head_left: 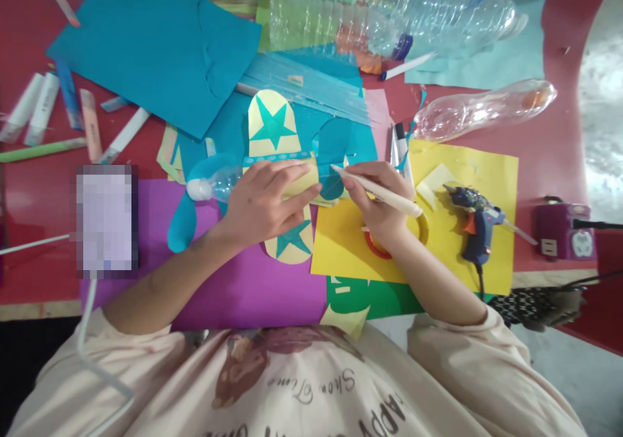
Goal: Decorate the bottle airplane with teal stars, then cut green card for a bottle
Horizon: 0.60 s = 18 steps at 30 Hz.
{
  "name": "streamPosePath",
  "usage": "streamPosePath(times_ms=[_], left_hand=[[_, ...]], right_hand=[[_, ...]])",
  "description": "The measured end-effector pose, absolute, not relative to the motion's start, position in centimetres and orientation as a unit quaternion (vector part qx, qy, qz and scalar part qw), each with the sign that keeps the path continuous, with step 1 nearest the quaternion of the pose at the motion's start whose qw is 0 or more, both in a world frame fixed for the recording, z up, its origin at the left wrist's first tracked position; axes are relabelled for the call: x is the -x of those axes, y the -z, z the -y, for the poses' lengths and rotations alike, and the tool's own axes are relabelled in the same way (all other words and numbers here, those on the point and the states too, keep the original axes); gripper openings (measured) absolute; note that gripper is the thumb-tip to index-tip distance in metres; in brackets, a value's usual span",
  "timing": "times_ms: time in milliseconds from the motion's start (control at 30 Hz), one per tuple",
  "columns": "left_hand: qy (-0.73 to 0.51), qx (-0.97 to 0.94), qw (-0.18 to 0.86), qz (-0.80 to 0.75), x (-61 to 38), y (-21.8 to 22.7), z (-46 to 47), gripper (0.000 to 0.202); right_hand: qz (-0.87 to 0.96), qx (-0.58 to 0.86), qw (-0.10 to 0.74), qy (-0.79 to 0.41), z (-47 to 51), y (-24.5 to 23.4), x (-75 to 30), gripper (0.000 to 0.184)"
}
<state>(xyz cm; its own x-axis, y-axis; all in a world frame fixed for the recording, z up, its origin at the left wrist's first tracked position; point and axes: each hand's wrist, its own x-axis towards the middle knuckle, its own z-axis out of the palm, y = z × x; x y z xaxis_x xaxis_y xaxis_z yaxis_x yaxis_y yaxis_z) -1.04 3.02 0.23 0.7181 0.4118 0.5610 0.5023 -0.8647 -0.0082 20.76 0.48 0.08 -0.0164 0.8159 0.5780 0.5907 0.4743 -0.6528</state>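
A toy plane lies before me: a clear plastic bottle [226,182] with a white cap, cream card wings [256,135] bearing green stars, and blue paper blades [182,223] at the cap end. My left hand [270,200] rests over the bottle's body, fingers spread and curved around it, its thumb hidden. In my right hand [382,200] is a white marker pen [384,193], gripped between thumb and fingers. The pen's tip points left at the blue paper tail [333,148]; I cannot tell whether it touches.
On yellow card [501,184] to the right lies a glue gun [477,226], with a red tape ring [377,245] near my right wrist. Several plastic bottles [341,15] lie at the back. Markers [43,109] and a phone [107,219] are at left. Purple card [253,294] lies in front.
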Motion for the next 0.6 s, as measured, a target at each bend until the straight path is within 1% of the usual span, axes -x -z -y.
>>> streamPosePath(times_ms=[133, 267, 467, 600], left_hand=[[0.252, 0.93, 0.063, 0.261, 1.15, -0.18, -2.96, 0.031], [0.233, 0.932, 0.025, 0.277, 1.21, -0.11, -2.92, 0.031], [0.259, 0.926, 0.089, 0.258, 1.16, -0.19, -3.0, 0.029], [0.256, 0.927, 0.076, 0.264, 1.2, -0.08, -3.16, 0.031]], right_hand=[[0.699, 0.486, 0.507, -0.135, -0.52, -0.15, -20.74, 0.007], [0.705, 0.491, 0.497, -0.128, -0.42, -0.26, -20.66, 0.009], [0.707, 0.482, 0.502, -0.125, -0.11, -0.22, -20.44, 0.008], [0.717, 0.467, 0.5, -0.132, -0.01, -0.24, -20.42, 0.007]])
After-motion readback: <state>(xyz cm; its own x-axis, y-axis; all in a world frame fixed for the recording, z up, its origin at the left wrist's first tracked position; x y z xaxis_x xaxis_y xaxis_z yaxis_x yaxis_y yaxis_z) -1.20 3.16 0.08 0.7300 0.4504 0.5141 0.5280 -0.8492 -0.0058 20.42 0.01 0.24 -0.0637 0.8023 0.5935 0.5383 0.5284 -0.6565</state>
